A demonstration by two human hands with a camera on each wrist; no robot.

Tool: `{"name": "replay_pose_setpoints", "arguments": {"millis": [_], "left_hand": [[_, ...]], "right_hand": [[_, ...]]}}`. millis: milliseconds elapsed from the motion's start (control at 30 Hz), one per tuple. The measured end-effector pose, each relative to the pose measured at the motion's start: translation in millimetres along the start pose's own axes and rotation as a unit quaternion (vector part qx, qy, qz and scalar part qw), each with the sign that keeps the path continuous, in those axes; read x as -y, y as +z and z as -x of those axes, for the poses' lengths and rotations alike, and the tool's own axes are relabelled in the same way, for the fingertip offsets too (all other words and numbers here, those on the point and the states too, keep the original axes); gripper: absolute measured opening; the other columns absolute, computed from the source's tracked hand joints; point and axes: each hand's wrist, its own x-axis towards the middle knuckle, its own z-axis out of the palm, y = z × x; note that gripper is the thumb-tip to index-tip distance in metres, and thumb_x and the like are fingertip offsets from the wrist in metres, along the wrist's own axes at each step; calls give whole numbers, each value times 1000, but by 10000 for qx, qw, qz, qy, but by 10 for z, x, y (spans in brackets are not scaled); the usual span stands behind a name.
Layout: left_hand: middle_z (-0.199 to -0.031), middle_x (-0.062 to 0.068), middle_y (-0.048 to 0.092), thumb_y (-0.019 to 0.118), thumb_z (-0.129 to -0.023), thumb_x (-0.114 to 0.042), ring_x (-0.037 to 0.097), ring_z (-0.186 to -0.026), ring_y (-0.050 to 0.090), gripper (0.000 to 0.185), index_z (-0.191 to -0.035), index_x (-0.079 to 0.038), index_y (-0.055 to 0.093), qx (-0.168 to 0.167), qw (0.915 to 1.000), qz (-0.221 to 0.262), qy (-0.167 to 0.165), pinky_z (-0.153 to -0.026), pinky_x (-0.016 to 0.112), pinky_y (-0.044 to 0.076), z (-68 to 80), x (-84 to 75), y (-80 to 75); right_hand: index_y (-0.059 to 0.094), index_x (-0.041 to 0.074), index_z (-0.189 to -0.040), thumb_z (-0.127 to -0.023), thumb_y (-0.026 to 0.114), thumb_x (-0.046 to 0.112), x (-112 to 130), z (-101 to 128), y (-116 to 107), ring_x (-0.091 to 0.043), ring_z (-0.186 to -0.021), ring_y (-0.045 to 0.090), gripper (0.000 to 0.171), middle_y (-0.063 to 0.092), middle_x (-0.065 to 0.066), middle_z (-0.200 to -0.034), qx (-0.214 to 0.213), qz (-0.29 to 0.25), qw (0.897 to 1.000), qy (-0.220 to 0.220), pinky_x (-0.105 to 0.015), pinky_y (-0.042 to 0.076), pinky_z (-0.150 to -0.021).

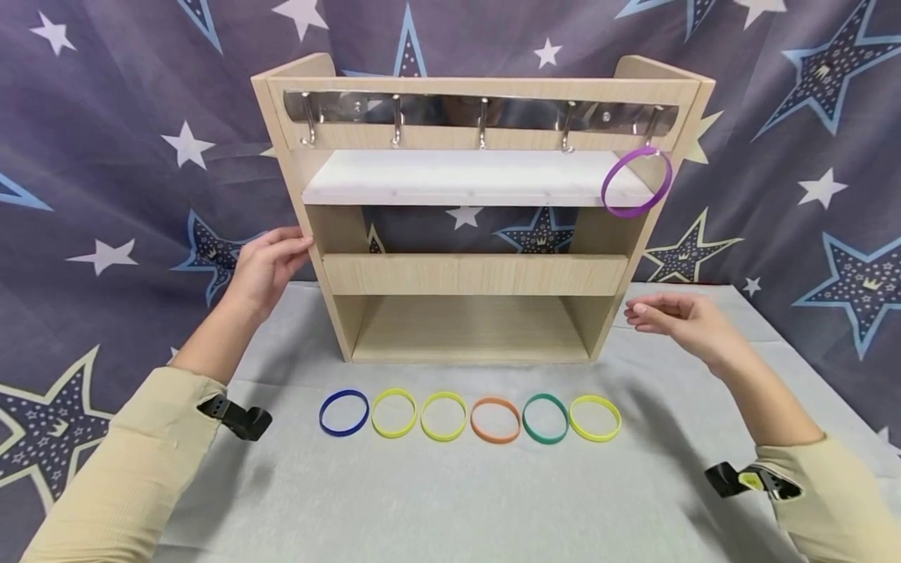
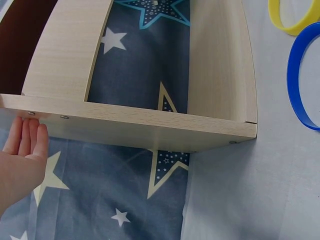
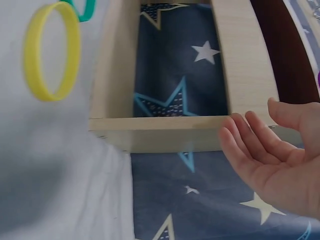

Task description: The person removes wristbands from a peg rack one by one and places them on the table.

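Observation:
A light wooden shelf [image 1: 475,275] with a metal hook strip stands upright on the cloth-covered table. My left hand [image 1: 266,266] rests its straight fingertips against the shelf's left side panel, as the left wrist view also shows. On the other side, my right hand [image 1: 672,319] hovers beside the right panel, fingers loosely bent and holding nothing. From the rightmost hook hangs a purple wristband [image 1: 611,188]. In front of the shelf a row of wristbands lies flat: a blue one [image 1: 321,412], several yellow ones, an orange one [image 1: 474,422] and a green one [image 1: 525,421].
The other hooks [image 1: 482,125] on the strip carry no bands. A patterned star curtain [image 1: 127,180] hangs behind and around the table. Grey cloth [image 1: 436,500] covers the tabletop in front of the row.

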Motion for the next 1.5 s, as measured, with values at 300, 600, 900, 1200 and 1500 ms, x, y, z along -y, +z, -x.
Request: {"name": "replay_pose_setpoints", "arguments": {"millis": [300,600,900,1200,1500], "left_hand": [[-98,-2,65,63,-90,-5,5,-91,66,9,-93,-11,69,-42,10000,2,4,-84,14,53,-7,0,-3],[-97,-2,67,64,-90,-5,5,-90,66,7,-93,-10,68,-23,10000,28,-3,-84,14,53,-2,-5,9],[-96,-2,67,63,-90,-4,6,-89,67,7,-91,-9,69,-7,10000,86,29,-82,14,54,-5,1,6],[-97,-2,67,63,-90,-5,5,-90,67,8,-92,-10,69,-2,10000,61,-12,-83,14,54,-3,14,3],[-98,-2,66,64,-89,-5,6,-91,66,8,-92,-10,70,-21,10000,63,7,-84,14,54,-7,9,9]], "right_hand": [[71,15,-97,-93,60,4,224,-84,-28,-1,-83,71,16,75,11,-91,-606,-1051,9912,-525,-13,57,-74],[71,10,-102,-91,65,9,459,-131,2,-4,-83,72,13,76,8,-93,-1255,-1588,9773,-629,-13,56,-76],[71,1,-104,-88,66,2,678,-186,45,-12,-83,74,17,76,-3,-91,-1494,-2433,9496,-1294,-22,58,-77],[70,-3,-104,-87,65,-2,773,-238,74,-17,-83,74,17,76,-9,-91,-1527,-3123,9250,-1533,-25,59,-76],[70,-3,-104,-86,66,-3,850,-296,110,-18,-81,74,19,76,-10,-90,-1547,-3319,9183,-1503,-26,59,-76]]}}
